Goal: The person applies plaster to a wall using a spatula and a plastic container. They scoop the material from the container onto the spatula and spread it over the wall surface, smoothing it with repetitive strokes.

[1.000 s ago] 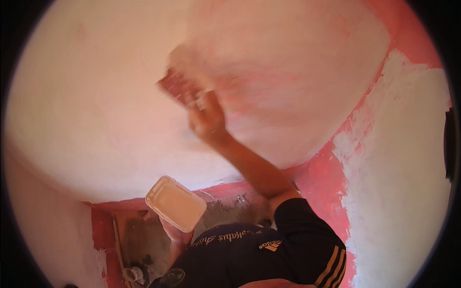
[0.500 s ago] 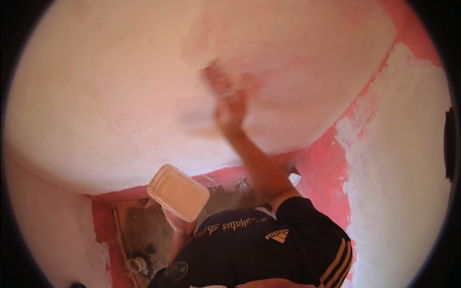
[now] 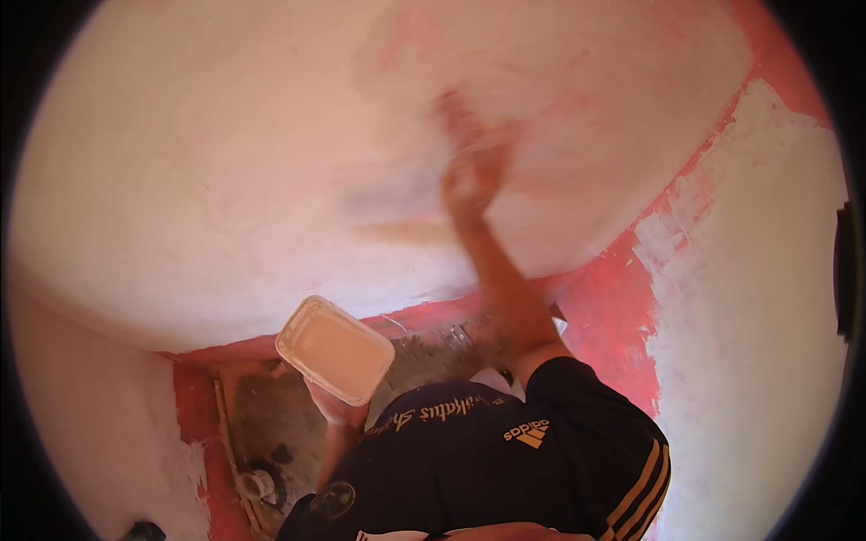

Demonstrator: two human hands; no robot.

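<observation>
My left hand [image 3: 338,410] grips a rectangular translucent plastic tub [image 3: 385,370] from beneath, low and left of centre. Pale cream paint [image 3: 338,347] lies inside it. Higher up, at the wall [image 3: 271,144], my right hand [image 3: 474,185] is closed round what looks like a paintbrush [image 3: 458,119] with a reddish-brown head. Motion smears the brush and the fingers, so I cannot tell exactly where it touches. Uneven whitish paint covers this wall, with pink showing through around the brush.
A red band runs along the wall's foot and up the right corner [image 3: 613,288]. The right wall [image 3: 740,316] is partly whitened. On the stained floor lie a white container [image 3: 259,484] and a long strip [image 3: 225,433] by the left wall. A dark object [image 3: 843,270] sits at the right edge.
My right hand has swept rightward along the wall with the brush. The tub in my left hand has hardly moved.
</observation>
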